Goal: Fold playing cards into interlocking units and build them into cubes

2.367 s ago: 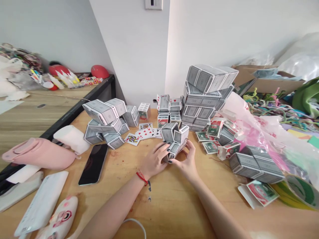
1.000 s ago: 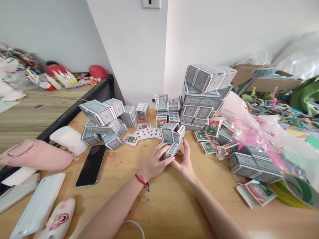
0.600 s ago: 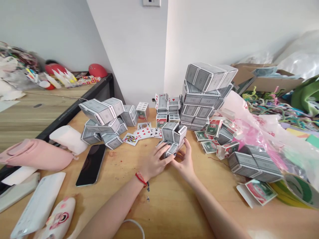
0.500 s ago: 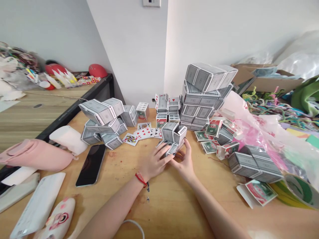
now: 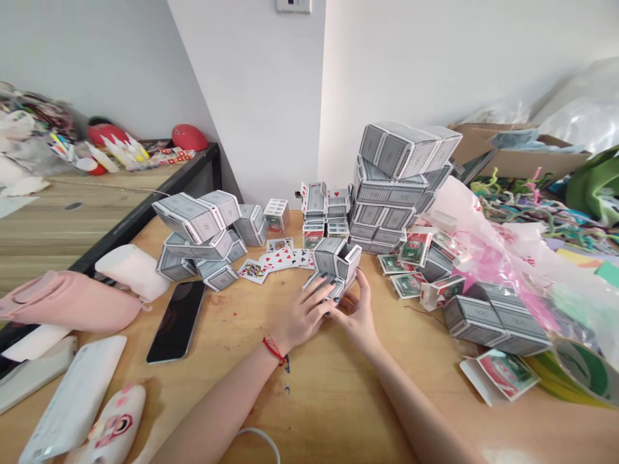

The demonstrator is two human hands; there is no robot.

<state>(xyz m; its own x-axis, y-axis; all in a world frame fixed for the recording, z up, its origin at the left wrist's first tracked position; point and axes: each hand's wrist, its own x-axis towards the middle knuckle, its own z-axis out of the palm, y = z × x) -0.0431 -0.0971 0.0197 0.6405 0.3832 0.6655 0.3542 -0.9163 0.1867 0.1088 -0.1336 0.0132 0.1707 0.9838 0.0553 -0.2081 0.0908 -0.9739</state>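
Observation:
Both of my hands meet around a small block folded from grey-backed playing cards (image 5: 331,256) at the middle of the table. My left hand (image 5: 300,317) lies over its near left side, fingers closed against the lower part. From the right, my right hand (image 5: 356,317) grips the block's lower edge between thumb and fingers. An open pocket shows at the block's upper right. My fingers hide part of its lower portion. Just behind it, several loose playing cards (image 5: 278,259) lie face up.
A tall stack of card blocks (image 5: 387,193) stands behind to the right, a lower stack (image 5: 198,238) to the left. Card boxes (image 5: 406,285), more card blocks (image 5: 493,316) and a tape roll (image 5: 575,370) lie right. At left are a phone (image 5: 176,322) and a pink pouch (image 5: 72,299).
The block has shifted very slightly in my hands, and my fingers have moved a little. Everything else looks the same.

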